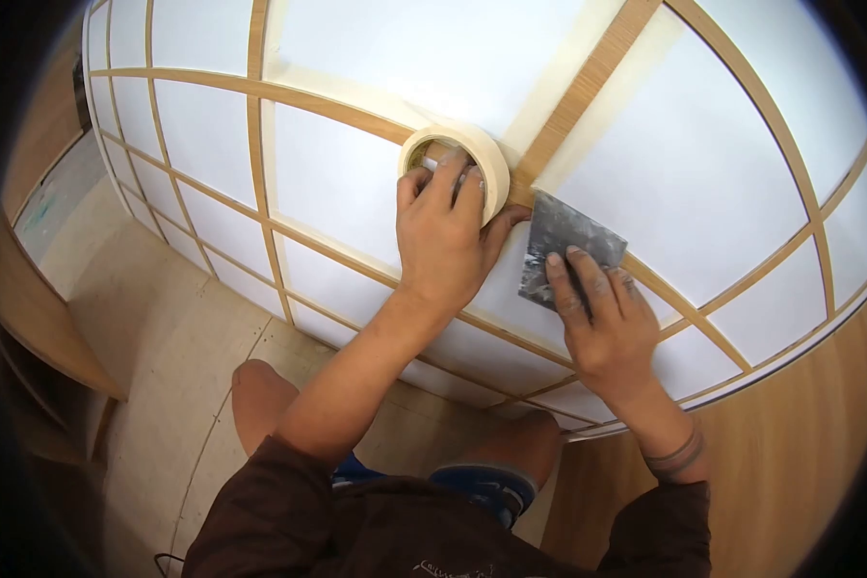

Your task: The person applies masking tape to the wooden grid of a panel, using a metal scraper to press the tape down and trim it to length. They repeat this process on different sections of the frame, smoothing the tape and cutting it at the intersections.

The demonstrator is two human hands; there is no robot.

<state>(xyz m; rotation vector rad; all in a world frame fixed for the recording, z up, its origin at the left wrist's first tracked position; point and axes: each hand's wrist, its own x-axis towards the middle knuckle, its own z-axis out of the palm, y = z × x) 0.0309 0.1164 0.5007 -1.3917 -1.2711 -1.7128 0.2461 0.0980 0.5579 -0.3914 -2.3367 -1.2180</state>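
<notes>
My left hand (443,231) grips a roll of cream masking tape (491,169), its fingers hooked into the roll's core. The roll rests against a white panel (332,183) with wooden strips (588,91). Beside it, my right hand (607,332) holds a dark, smudged flat blade (573,236) against the panel, fingers pressed on its face. The blade's upper left corner lies at a wooden strip, close to my left thumb. Pale tape bands (636,72) run along the edges of some strips.
Below the panel is a pale board floor (164,347) with seams. A wood-grain surface (742,462) lies at the lower right. Curved wooden furniture (48,308) stands at the left. My bare knees (260,395) are close to the panel's lower edge.
</notes>
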